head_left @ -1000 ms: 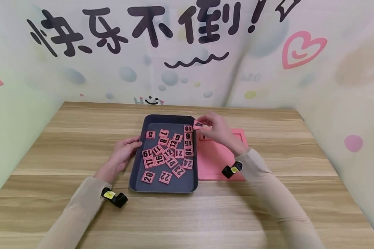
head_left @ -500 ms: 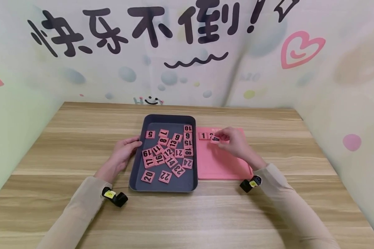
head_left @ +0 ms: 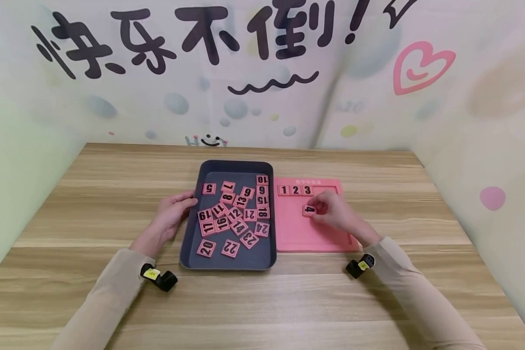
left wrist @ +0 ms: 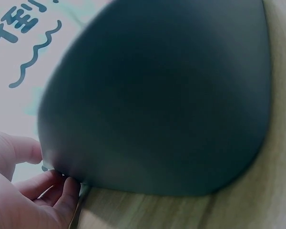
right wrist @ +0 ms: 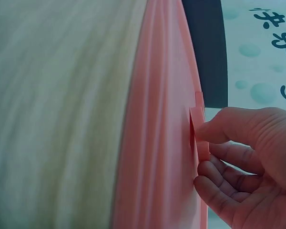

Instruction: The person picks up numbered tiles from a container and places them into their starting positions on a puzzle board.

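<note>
My right hand [head_left: 336,211] pinches a pink number tile marked 4 [head_left: 308,210], its digit lying sideways, over the pink puzzle board [head_left: 288,233]. In the right wrist view the tile [right wrist: 199,131] shows edge-on between thumb and fingers, close over the board. Tiles 1 [head_left: 284,190], 2 [head_left: 295,190] and 3 [head_left: 307,190] sit in a row along the board's far side. My left hand [head_left: 171,214] grips the left rim of a dark grey tray [head_left: 227,263]; in the left wrist view thumb and fingers [left wrist: 64,200] are at the tray's edge.
Several loose number tiles lie in the tray, among them 5 [head_left: 208,188], 20 [head_left: 206,248] and 22 [head_left: 230,248]. The tray stands against the board's left side. Behind the wooden table [head_left: 245,311] rises a printed wall [head_left: 157,116].
My right hand has carried tile 4 from above the tray's right edge rightward and nearer over the board, uncovering tiles 2 and 3. The left hand stays on the tray.
</note>
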### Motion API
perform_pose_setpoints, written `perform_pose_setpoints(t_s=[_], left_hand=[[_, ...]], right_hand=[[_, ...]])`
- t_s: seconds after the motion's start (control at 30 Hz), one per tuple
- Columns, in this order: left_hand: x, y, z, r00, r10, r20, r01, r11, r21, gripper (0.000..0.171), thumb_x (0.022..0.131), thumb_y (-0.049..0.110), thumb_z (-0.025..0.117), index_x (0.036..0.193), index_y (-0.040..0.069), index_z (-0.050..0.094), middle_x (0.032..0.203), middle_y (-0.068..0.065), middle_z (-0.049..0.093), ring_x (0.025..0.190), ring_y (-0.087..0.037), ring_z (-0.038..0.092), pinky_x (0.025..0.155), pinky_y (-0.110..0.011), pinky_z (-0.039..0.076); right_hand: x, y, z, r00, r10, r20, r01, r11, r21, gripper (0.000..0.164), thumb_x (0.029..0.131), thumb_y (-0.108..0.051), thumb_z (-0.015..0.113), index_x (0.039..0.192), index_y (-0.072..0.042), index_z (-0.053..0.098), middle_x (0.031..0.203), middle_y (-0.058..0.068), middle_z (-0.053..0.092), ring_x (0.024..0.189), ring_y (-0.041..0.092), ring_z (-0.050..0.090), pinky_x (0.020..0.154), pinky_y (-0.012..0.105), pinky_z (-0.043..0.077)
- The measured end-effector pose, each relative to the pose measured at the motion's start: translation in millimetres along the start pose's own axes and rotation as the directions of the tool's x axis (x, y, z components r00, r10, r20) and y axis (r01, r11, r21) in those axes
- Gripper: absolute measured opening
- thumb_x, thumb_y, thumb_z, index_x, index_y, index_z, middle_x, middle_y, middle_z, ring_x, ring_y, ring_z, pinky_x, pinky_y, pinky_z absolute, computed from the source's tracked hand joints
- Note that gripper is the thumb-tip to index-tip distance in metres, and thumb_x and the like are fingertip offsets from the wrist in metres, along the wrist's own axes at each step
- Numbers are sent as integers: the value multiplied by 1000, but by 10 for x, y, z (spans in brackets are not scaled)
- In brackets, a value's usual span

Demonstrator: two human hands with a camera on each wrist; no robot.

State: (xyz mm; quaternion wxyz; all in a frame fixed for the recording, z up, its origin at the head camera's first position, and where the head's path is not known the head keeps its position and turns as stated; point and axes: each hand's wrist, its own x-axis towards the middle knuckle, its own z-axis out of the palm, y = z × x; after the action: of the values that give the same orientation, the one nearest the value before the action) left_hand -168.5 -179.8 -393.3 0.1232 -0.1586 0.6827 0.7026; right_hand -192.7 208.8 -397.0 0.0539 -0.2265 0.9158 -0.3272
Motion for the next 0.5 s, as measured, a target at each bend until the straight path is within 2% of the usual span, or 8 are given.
perform_pose_setpoints(t_s=[0.23,0.4,0.5], left_hand=[[0,2,2,1000,3,0,-3,1000,8,47,94,7,51,138,-4,38,145,-19,36,109,-13,50,107,-34,31],[11,-8,-8,1000,2,-5,-2,1000,12,47,94,7,50,138,-4,38,145,-19,36,110,-13,50,107,-34,31],[20,-14,-14,1000,-1,-7,1,1000,15,47,94,7,50,138,-4,38,145,-19,37,111,-13,50,107,-33,32]], right_hand=[[3,40,7,1000,-6,-23,6,1000,-4,27,75,2,73,100,8,64,89,13,61,81,23,57,73,35,50],[36,-24,47,988,141,-70,-142,990,-9,33,78,-21,77,96,2,61,85,10,63,76,20,58,71,34,50],[55,-74,60,974,214,-75,-218,975,-52,35,77,-26,78,92,-1,59,82,8,62,73,19,57,68,32,50]])
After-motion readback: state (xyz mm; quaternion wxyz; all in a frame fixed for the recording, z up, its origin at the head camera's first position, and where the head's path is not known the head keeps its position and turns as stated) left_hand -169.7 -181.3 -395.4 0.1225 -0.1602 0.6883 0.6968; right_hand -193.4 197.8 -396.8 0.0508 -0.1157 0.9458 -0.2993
